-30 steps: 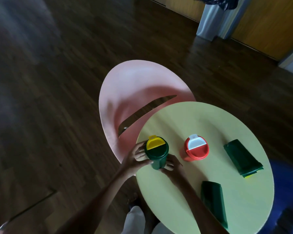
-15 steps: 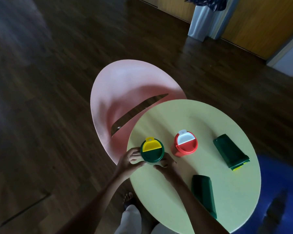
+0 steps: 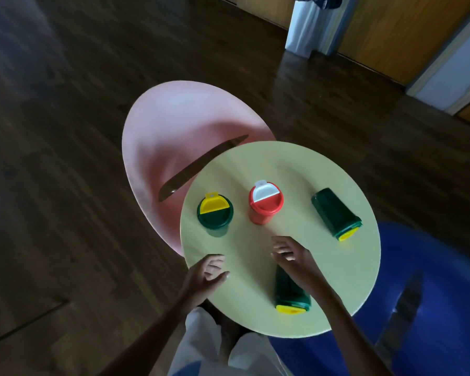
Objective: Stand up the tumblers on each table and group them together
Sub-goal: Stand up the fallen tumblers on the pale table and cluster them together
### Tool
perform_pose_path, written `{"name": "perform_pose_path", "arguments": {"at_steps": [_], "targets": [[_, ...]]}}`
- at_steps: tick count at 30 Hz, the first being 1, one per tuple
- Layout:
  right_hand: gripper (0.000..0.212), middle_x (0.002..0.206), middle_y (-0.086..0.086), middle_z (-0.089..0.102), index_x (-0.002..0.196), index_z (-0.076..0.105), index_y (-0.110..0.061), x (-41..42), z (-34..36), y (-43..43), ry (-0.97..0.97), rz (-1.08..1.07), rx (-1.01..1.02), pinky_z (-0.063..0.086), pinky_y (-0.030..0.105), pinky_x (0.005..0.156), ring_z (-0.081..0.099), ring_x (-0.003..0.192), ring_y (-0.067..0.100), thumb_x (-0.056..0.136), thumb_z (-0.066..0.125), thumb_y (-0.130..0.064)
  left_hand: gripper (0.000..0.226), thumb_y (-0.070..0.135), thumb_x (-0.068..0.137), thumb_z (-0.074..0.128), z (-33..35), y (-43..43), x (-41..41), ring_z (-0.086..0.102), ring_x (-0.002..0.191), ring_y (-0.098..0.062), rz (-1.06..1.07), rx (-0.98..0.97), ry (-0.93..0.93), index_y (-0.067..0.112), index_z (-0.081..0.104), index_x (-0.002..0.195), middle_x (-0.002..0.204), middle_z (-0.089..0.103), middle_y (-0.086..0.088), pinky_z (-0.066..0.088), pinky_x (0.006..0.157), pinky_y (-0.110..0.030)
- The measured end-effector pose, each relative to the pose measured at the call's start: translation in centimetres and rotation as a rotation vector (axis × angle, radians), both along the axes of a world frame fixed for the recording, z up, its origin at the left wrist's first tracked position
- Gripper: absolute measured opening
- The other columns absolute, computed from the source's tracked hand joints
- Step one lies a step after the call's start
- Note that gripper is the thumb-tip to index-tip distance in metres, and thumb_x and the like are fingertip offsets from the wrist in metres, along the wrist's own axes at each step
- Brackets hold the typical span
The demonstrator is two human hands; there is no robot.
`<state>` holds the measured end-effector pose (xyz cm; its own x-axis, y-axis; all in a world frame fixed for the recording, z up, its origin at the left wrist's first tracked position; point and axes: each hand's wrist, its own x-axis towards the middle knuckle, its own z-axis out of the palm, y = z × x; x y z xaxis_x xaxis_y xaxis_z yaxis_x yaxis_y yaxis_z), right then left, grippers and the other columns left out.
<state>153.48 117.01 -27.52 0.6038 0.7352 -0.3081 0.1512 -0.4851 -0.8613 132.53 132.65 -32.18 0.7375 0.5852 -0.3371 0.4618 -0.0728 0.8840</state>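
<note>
Fingers [image 3: 215,266] of left hand [image 3: 205,275] and right hand [image 3: 296,260] slack, empty; lidded tumblers [image 3: 215,216], contents unseen.

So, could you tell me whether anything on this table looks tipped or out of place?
Two lie on their sides: the far-right green tumbler and the near green tumbler, partly under the right hand. The left green tumbler and red tumbler stand upright.

A dark, glossy wooden plank floor [image 3: 65,131] fills the dim room and meets orange-brown wooden panels [image 3: 391,28] along the far wall. A round pale yellow-green table [image 3: 296,169] stands between a pink moulded plastic chair [image 3: 179,126] and a blue plastic chair [image 3: 423,261].
</note>
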Motion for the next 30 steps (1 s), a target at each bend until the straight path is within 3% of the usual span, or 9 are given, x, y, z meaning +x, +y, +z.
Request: {"name": "perform_pose_path", "arguments": {"at_steps": [5,9,12,15,18,23,26,30], "targets": [[0.033,0.116,-0.014,0.056,0.111,0.058,-0.039,-1.2,-0.1,-7.4,-0.165,0.024,0.054,0.047,0.019,0.086,0.053,0.110,0.003,0.077,0.061,-0.037,0.052,0.034,0.075,0.075,0.3,-5.3,2.5,0.057,0.104,0.004,-0.273,0.074,-0.047,0.034,0.055,0.123,0.119,0.058,0.011,0.044,0.082,-0.009],[0.046,0.120,-0.013,0.048,0.112,0.047,-0.056,-2.3,-1.8,-11.5,-0.211,0.002,0.004,0.044,0.013,0.087,0.049,0.114,0.004,0.075,0.061,-0.034,0.065,0.032,0.071,0.079,-0.1,-8.1,4.4,0.053,0.102,0.004,-0.423,0.147,-0.073,0.043,0.046,0.126,0.125,0.049,0.011,0.041,0.080,-0.004],[0.062,0.124,-0.014,0.046,0.110,0.043,-0.063,-3.4,-3.2,-12.8,-0.089,0.002,-0.029,0.046,0.012,0.089,0.049,0.115,-0.003,0.078,0.067,-0.016,0.065,0.026,0.073,0.077,-0.4,-9.3,4.9,0.058,0.098,0.000,-0.426,0.130,-0.075,0.040,0.046,0.128,0.126,0.050,0.005,0.048,0.084,-0.014],[0.065,0.120,-0.003,0.056,0.102,0.053,-0.054,-4.2,-4.6,-13.1,0.032,-0.127,0.041,0.052,0.023,0.090,0.058,0.109,0.003,0.080,0.064,0.006,0.060,0.015,0.075,0.076,-0.3,-9.9,5.4,0.064,0.093,-0.003,-0.362,0.100,-0.081,0.031,0.051,0.127,0.124,0.057,-0.004,0.052,0.083,-0.015],[0.051,0.110,0.004,0.062,0.099,0.057,-0.034,-4.3,-4.9,-12.8,0.069,-0.239,0.069,0.054,0.027,0.086,0.064,0.100,0.012,0.081,0.061,0.013,0.058,0.012,0.075,0.075,0.1,-10.2,5.7,0.067,0.089,-0.004,-0.333,0.100,-0.087,0.035,0.052,0.123,0.116,0.062,-0.006,0.054,0.081,-0.017],[0.043,0.107,0.004,0.064,0.102,0.059,-0.030,-3.4,-3.8,-11.6,0.055,-0.292,0.110,0.052,0.019,0.078,0.066,0.092,0.014,0.083,0.061,0.009,0.051,0.018,0.077,0.073,1.4,-9.8,6.3,0.070,0.088,-0.010,-0.256,0.058,-0.076,0.038,0.057,0.121,0.105,0.070,-0.003,0.057,0.084,-0.029],[0.048,0.113,0.001,0.061,0.108,0.058,-0.034,-2.0,-2.3,-10.9,-0.002,-0.272,0.150,0.053,0.020,0.074,0.065,0.089,0.008,0.085,0.059,0.008,0.049,0.015,0.079,0.072,3.4,-9.3,7.8,0.071,0.083,-0.006,-0.223,0.026,-0.079,0.024,0.059,0.126,0.099,0.073,-0.002,0.057,0.080,-0.024],[0.043,0.116,-0.006,0.054,0.118,0.053,-0.032,0.0,0.2,-9.9,-0.064,-0.227,0.181,0.051,0.015,0.071,0.063,0.091,0.010,0.089,0.058,0.000,0.049,0.016,0.079,0.073,6.2,-8.6,9.9,0.071,0.073,-0.004,-0.188,0.071,-0.113,0.020,0.059,0.126,0.101,0.068,0.006,0.052,0.072,-0.014]]}}
